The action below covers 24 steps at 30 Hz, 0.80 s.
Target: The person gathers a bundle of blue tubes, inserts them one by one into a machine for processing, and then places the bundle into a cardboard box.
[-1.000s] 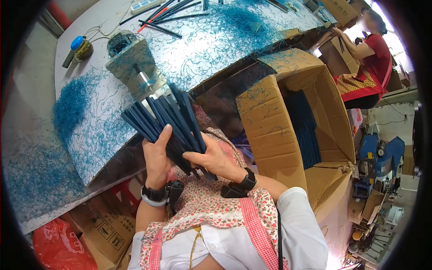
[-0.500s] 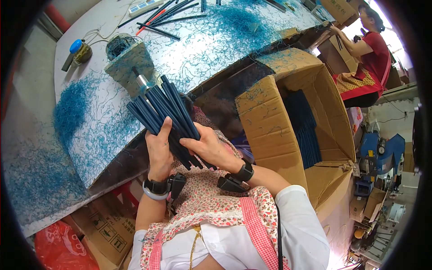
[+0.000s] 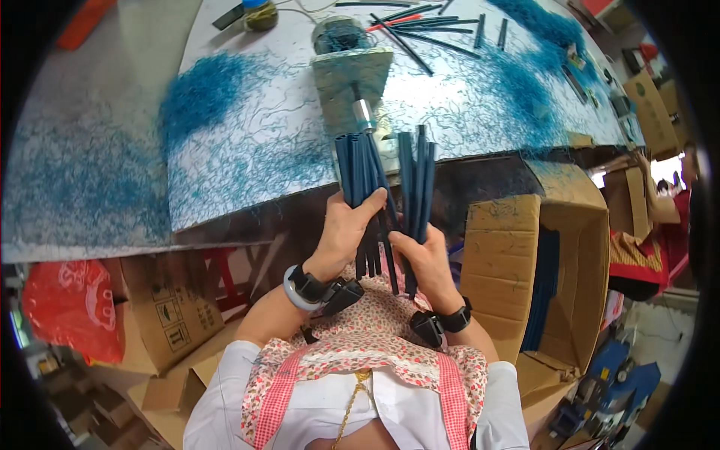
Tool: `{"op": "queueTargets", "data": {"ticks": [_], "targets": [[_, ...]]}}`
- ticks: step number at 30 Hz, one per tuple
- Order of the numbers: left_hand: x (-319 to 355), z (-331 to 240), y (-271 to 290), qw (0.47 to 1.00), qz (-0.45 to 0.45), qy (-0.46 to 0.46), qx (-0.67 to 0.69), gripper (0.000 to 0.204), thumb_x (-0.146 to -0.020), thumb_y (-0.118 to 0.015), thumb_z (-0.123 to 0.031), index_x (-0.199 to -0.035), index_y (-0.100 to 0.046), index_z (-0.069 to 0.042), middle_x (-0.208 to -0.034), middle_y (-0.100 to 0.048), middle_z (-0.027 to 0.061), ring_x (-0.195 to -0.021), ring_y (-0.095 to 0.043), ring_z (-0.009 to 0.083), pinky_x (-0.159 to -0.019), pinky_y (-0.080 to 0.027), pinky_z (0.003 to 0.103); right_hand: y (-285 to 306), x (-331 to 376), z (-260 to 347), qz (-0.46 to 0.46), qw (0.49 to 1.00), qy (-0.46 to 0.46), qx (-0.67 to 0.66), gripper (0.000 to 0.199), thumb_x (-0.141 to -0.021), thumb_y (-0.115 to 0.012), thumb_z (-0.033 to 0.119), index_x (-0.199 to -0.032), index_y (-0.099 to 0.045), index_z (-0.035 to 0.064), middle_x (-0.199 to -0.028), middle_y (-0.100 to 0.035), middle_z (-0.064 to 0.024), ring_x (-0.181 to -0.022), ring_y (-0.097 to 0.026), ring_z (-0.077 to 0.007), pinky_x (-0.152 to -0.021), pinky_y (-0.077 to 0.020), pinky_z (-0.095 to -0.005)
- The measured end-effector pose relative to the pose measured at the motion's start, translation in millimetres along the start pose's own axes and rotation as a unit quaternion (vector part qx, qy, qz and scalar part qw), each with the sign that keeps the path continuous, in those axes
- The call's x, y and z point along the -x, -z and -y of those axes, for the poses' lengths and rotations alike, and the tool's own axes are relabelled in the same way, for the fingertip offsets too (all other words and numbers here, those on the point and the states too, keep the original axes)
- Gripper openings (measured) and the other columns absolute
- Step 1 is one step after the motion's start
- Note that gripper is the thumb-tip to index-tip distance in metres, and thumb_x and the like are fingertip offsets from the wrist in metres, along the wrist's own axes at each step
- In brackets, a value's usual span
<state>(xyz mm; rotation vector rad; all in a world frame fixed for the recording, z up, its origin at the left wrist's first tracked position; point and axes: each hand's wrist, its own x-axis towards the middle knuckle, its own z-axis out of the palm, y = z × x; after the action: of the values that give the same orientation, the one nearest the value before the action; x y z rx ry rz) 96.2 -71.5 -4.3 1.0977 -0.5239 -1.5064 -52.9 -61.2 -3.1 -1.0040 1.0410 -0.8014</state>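
Over lap | left hand fingers clamped on blue tubes | right hand likewise

Directly ahead of both hands, blocked: small grey machine with a metal spindle at the near edge of the white, blue-littered work surface, spindle tip just beyond the upper ends of the dark blue plastic tubes. Left of the machine, open passage over the surface, only loose blue shavings underfoot. Farther back, scattered loose dark tubes in the way. To the right, close beside the right hand, tall open brown cardboard box, its flap narrowing the side route. Below left, more cardboard cartons and a red plastic bag crowding the floor.
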Motion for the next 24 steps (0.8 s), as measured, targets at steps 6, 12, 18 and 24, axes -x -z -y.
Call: {"op": "queueTargets", "data": {"ticks": [6, 12, 18, 24], "targets": [[11.4, 11.5, 4.4, 0.997, -0.057, -0.035, -0.029, 0.019, -0.087, -0.065, -0.017, -0.092, -0.063, 0.002, -0.078, -0.065, 0.0046, -0.066, -0.061, 0.0107, -0.057, -0.049, 0.025, -7.7, 20.6, -1.7, 0.031, 0.999, -0.036, 0.022, 0.026, -0.078, -0.065, 0.001, -0.102, -0.057, -0.0001, -0.065, -0.055, -0.0007, -0.054, -0.051, -0.0055, -0.05, -0.0426, -0.02], [13.6, 5.6, 4.6, 0.998, -0.048, 0.024, 0.012, 0.023, -0.085, -0.068, -0.018, -0.096, -0.063, 0.001, -0.08, -0.065, 0.0053, -0.07, -0.061, 0.0116, -0.064, -0.05, 0.026, -1.8, 19.7, -21.0, -0.023, 0.983, 0.091, 0.157, 0.034, -0.076, -0.066, 0.001, -0.109, -0.056, -0.0011, -0.073, -0.059, -0.002, -0.063, -0.055, -0.0062, -0.058, -0.0456, -0.0208], [16.4, 5.9, -3.5, 0.998, -0.046, 0.036, 0.021, 0.021, -0.086, -0.065, -0.017, -0.095, -0.063, 0.002, -0.079, -0.065, 0.007, -0.068, -0.063, 0.014, -0.061, -0.053, 0.027, -0.4, 28.1, -4.7, 0.003, 1.0, -0.01, 0.026, 0.04, -0.079, -0.063, 0.002, -0.117, -0.055, -0.0023, -0.083, -0.062, -0.0024, -0.069, -0.055, -0.0062, -0.061, -0.0456, -0.0218], [2.0, 5.2, -1.4, 0.997, 0.002, 0.026, 0.078, 0.025, -0.086, -0.066, -0.019, -0.099, -0.063, 0.002, -0.08, -0.065, 0.0075, -0.067, -0.064, 0.0146, -0.06, -0.054, 0.027, 0.4, 6.8, 1.2, 0.014, 0.999, -0.015, 0.032, 0.041, -0.077, -0.062, 0.0, -0.118, -0.055, -0.0034, -0.085, -0.061, -0.001, -0.069, -0.054, -0.0057, -0.061, -0.0449, -0.0208]]}}
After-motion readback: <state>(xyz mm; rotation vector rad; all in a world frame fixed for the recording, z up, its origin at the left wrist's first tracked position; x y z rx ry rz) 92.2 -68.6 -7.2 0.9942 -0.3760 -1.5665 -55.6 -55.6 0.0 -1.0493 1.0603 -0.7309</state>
